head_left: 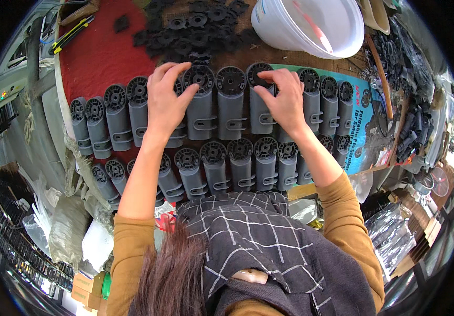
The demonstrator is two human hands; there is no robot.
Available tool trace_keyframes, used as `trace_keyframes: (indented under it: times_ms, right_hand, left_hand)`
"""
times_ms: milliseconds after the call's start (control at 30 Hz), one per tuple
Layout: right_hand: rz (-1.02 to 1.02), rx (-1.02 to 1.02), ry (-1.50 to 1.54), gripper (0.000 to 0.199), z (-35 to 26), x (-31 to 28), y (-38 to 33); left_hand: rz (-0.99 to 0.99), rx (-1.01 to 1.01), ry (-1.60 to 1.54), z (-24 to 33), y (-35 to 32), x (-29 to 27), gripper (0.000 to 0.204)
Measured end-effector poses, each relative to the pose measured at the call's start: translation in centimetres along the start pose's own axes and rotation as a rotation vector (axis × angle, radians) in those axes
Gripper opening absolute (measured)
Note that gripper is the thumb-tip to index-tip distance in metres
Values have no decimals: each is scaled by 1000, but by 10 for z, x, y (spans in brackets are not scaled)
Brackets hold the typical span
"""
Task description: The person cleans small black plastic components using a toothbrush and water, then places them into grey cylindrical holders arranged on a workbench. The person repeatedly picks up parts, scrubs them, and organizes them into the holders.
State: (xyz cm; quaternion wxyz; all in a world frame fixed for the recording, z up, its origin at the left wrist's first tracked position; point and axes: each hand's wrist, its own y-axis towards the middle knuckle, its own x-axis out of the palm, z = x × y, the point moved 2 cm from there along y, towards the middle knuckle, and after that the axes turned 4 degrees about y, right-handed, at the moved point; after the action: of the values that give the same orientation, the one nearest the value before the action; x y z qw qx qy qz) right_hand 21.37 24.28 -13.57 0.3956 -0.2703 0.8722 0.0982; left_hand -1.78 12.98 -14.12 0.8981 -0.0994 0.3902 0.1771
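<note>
- spreading thumb and forefinger, the left hand curves round the left side of a grey tube in the far row; nothing shows pinched, and i cannot tell whether it touches.
- the right hand bends its thumb and forefinger over the black ribbed top of another grey tube; i cannot tell if it grasps or only rests there.
- a middle tube lies between the two hands, right of the left one and left of the right one; neither is clearly nearer.
- these tubes seem to stand on end, round tops up, long axes roughly parallel.
- beyond the row sits a pile of black parts.
</note>
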Motion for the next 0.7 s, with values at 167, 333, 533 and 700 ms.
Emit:
trace_keyframes:
  times_ms: [167, 333, 533, 700]
  right_hand:
    - [11, 25, -46, 30, 3, 3, -9]
    - [-47, -263, -168, 41, -20, 26, 6]
    - [-273, -299, -315, 41, -38, 28, 32]
    - [-98, -365, -62, 41, -75, 27, 43]
  left_hand:
    - [49, -75, 58, 6, -39, 3, 49]
    - [62, -141, -36, 15, -53, 10, 47]
    - [110, -161, -149, 15, -38, -4, 44]
    - [88, -312, -508, 9, -29, -14, 39]
